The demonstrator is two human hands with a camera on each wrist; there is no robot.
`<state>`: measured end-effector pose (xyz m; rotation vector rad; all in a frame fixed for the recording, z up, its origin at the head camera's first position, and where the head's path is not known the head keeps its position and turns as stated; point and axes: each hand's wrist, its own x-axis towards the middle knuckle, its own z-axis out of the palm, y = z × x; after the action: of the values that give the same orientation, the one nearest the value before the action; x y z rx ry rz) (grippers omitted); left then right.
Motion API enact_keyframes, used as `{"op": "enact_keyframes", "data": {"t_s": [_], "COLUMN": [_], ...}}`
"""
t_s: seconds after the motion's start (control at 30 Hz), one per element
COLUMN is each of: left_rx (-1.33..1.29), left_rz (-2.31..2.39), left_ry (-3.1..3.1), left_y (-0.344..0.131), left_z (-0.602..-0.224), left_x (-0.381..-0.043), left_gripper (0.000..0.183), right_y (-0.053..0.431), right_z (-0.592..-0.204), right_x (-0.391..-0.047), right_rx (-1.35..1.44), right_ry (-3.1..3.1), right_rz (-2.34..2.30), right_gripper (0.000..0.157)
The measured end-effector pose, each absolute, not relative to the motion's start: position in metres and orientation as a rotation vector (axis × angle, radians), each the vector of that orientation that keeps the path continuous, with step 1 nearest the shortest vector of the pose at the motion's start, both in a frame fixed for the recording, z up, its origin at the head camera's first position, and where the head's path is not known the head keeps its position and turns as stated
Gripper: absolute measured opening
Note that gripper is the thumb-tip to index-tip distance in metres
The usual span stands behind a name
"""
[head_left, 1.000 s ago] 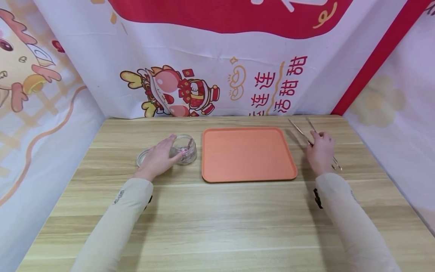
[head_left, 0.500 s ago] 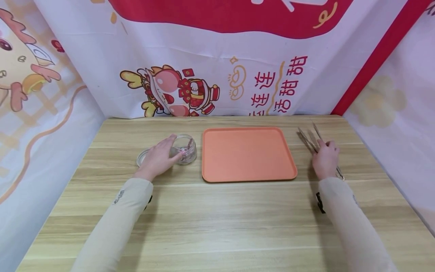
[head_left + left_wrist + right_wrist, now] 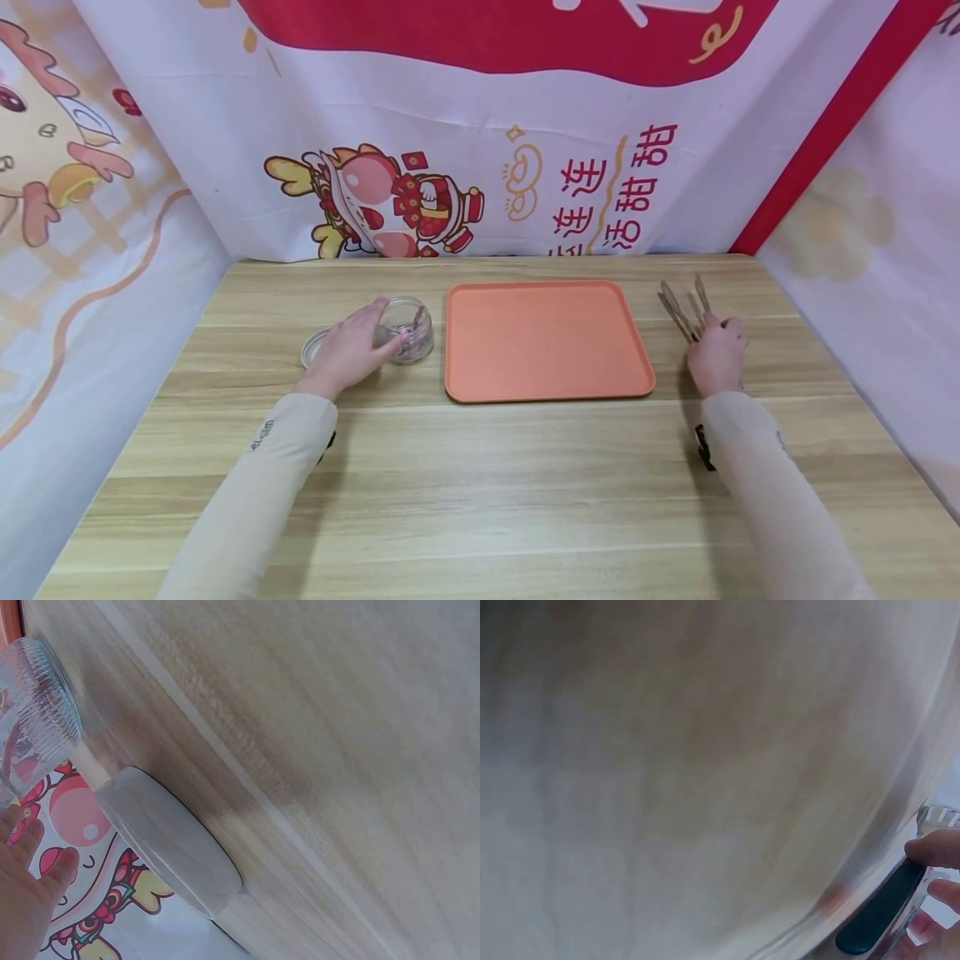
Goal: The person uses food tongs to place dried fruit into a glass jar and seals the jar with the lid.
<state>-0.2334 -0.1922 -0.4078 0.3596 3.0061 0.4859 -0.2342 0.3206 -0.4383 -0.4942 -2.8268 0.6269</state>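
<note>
My left hand (image 3: pixel 348 350) holds the side of an uncapped glass jar (image 3: pixel 420 340), thumb in front and fingers toward the back. Inside the jar lie small reddish pieces, too unclear to name. In the left wrist view the ribbed jar (image 3: pixel 37 712) is at upper left, beside a pale round lid (image 3: pixel 169 840) lying on the table. At the right, my right hand (image 3: pixel 717 358) grips metal tongs (image 3: pixel 677 312), whose arms stand apart and point away from me. A dark teal handle grip (image 3: pixel 881 907) shows under the thumb in the right wrist view.
An orange rectangular tray (image 3: pixel 551 342) lies between the two hands, right of the jar. Wood-grain table (image 3: pixel 510 492) stretches in front. Printed cloth (image 3: pixel 480 108) hangs behind the table and along both sides.
The tongs have turned in my right hand, their tips drawing nearer to me and their tail slipping under the hand. That hand shifted slightly right. My left hand and the jar stayed put.
</note>
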Motion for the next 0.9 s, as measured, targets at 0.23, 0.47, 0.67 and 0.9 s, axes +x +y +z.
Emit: {"op": "enact_keyframes", "data": {"t_s": [0.23,0.47,0.67,0.9], "left_rx": [0.355,0.386,0.386,0.38], "left_rz": [0.489,0.476,0.483,0.498], "left_ry": [3.008,3.032,3.036,3.036], "left_y": [-0.1924,-0.192,-0.1918,-0.1921], "left_z": [-0.4076,-0.4059,-0.4066,-0.4072], "left_x": [-0.2334,-0.2333,-0.2339,-0.2345], "left_gripper": [0.085,0.083,0.083,0.082], "right_y": [0.3203,0.3226,0.3244,0.3251], "right_z": [-0.4388,-0.4392,-0.4386,-0.4364], "right_x": [-0.2327,-0.2354,-0.2354,-0.2346], "right_rx": [-0.504,-0.544,-0.539,-0.532], "right_ry": [-2.813,-2.837,-2.847,-2.872], "right_rz": [0.632,0.687,0.698,0.701], "right_gripper": [0.056,0.058,0.056,0.056]}}
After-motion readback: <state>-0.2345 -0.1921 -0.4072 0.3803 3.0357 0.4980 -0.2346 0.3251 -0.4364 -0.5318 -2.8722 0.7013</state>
